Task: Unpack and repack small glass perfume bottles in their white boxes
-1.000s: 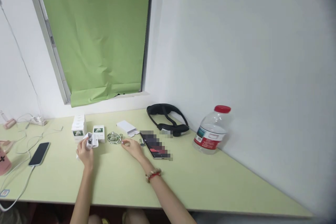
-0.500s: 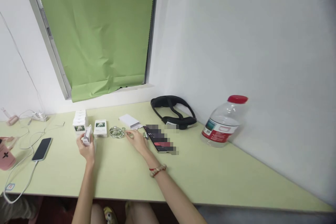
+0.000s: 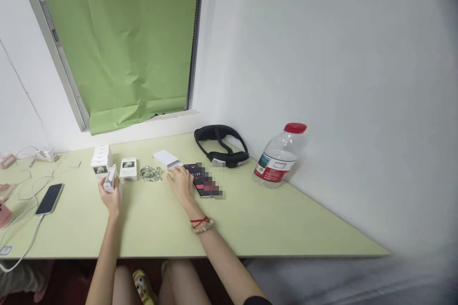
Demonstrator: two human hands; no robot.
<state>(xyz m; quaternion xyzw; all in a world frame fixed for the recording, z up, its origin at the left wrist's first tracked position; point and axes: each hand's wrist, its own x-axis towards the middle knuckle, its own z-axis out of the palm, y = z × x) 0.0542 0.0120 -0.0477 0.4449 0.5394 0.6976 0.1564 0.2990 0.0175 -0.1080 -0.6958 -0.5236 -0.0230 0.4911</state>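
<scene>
In my left hand (image 3: 111,199) is a small white box (image 3: 110,178), gripped upright with the fingers wrapped round its sides. My right hand (image 3: 182,185) hovers low over the table, fingers bent but apart, with nothing visible between them. Just left of it sits a clear glass ornament (image 3: 148,173) with a small knob-like glass piece (image 3: 158,170) at its right side. A white box with a flower picture (image 3: 129,169) lies beside the ornament. Beyond my right fingers lies a white carton (image 3: 166,157) with its near end open.
Several white flower-picture boxes (image 3: 101,159) stand in a row behind my left hand. A phone with a lit screen (image 3: 200,177) touches the right hand's outline. Farther off are a black headset strap (image 3: 222,145), a large water bottle (image 3: 274,167) and a charging phone (image 3: 50,198) with cables.
The whole view has shifted right, so things appear farther left. My right hand has drawn slightly away from the glass ornament, its fingers looser. My left hand keeps the small box.
</scene>
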